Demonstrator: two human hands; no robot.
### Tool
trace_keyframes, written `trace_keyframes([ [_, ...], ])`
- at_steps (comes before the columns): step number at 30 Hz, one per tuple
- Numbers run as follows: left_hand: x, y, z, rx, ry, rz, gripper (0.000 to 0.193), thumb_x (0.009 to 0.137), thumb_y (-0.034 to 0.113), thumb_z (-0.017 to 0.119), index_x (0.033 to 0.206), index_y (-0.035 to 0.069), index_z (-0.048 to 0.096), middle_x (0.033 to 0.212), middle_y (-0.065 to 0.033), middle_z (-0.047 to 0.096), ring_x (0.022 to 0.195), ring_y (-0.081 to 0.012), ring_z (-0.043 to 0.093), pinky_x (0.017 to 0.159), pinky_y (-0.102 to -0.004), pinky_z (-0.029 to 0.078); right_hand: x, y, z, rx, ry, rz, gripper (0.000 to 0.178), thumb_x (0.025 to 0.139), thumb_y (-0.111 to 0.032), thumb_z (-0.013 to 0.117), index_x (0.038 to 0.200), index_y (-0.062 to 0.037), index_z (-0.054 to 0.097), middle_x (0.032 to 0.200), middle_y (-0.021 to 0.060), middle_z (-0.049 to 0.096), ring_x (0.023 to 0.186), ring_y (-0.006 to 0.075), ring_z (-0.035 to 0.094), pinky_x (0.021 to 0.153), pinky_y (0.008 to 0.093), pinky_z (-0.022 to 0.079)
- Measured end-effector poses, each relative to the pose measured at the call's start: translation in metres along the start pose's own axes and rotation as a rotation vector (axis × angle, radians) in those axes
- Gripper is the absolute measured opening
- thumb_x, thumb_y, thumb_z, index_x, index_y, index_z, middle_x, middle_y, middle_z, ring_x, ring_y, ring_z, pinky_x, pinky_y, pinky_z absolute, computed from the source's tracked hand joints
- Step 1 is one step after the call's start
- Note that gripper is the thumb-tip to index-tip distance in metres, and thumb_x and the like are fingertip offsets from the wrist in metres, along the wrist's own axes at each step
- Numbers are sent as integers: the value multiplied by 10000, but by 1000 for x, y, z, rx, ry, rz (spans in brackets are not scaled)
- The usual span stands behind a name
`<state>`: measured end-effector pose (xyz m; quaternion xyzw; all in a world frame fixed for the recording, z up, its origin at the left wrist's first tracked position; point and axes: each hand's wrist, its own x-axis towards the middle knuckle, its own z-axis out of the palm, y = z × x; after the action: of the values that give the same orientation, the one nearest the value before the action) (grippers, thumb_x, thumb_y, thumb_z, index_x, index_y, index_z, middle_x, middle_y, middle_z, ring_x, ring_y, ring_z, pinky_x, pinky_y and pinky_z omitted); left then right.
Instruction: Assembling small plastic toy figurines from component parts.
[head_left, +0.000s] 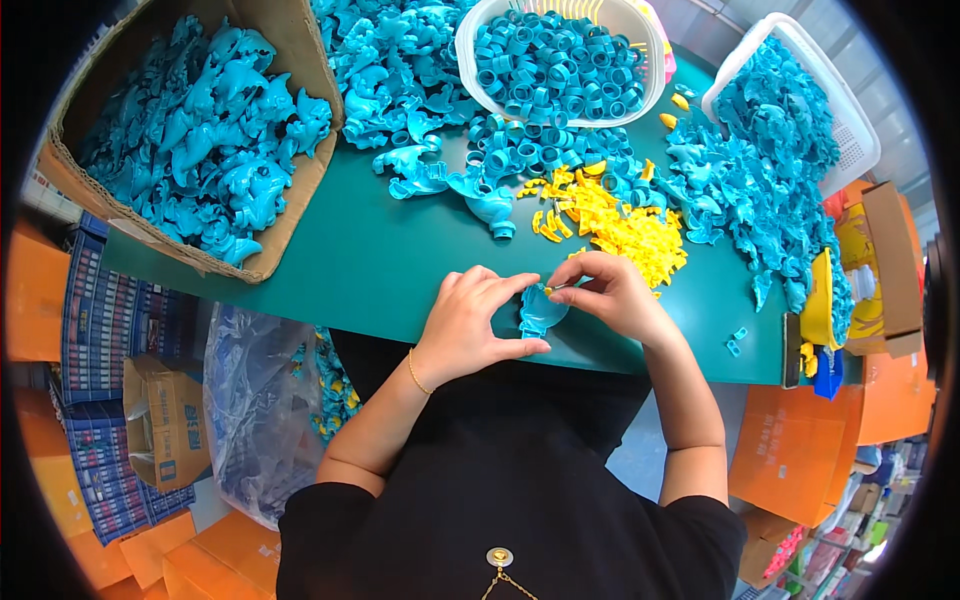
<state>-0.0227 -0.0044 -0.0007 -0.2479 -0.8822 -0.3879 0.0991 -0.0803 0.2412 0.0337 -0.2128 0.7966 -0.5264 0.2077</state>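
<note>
Near the front edge of the green table [350, 255], a blue plastic shell piece [541, 312] rests between my hands. My left hand [475, 318] is curved around its left side, thumb and forefinger steadying it. The fingertips of my right hand [608, 288] pinch a small yellow plastic piece at the top of the shell; most of it is hidden by the fingers. Just beyond lies a heap of small yellow pieces [640, 243], and a few blue shell parts [487, 205] sit to its left.
A cardboard box [62, 150] of blue shells stands at the left. At the back, a white basket [467, 62] holds blue rings. Blue parts [765, 225] pile up on the right beside a tipped white basket [852, 150]. A yellow scoop-like container [818, 300] sits at the right edge.
</note>
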Motion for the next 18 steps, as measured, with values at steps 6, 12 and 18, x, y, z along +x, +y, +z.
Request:
trace_keyframes([
  [6,1,1,0,7,-10,-7,796,689,541,912,1334,131,688,1174,-15,717,1064,-214,620,964,-354,421,8,12,-2,-116,-46,-249,132,972,-84,747,1091,-28,750,1013,23,710,926,96,664,788,246,539],
  [12,0,1,-1,6,-26,-11,806,689,543,912,1340,125,684,1177,-15,717,1053,-208,620,953,-353,419,13,10,0,136,-59,98,111,978,-144,760,1014,-45,725,943,13,678,876,68,624,748,225,503],
  [18,1,0,1,6,5,24,808,691,546,911,1334,112,685,1136,-17,712,1035,-202,621,923,-350,417,21,6,3,114,-23,-40,157,939,-167,793,993,-30,739,896,15,701,854,103,666,757,279,529],
])
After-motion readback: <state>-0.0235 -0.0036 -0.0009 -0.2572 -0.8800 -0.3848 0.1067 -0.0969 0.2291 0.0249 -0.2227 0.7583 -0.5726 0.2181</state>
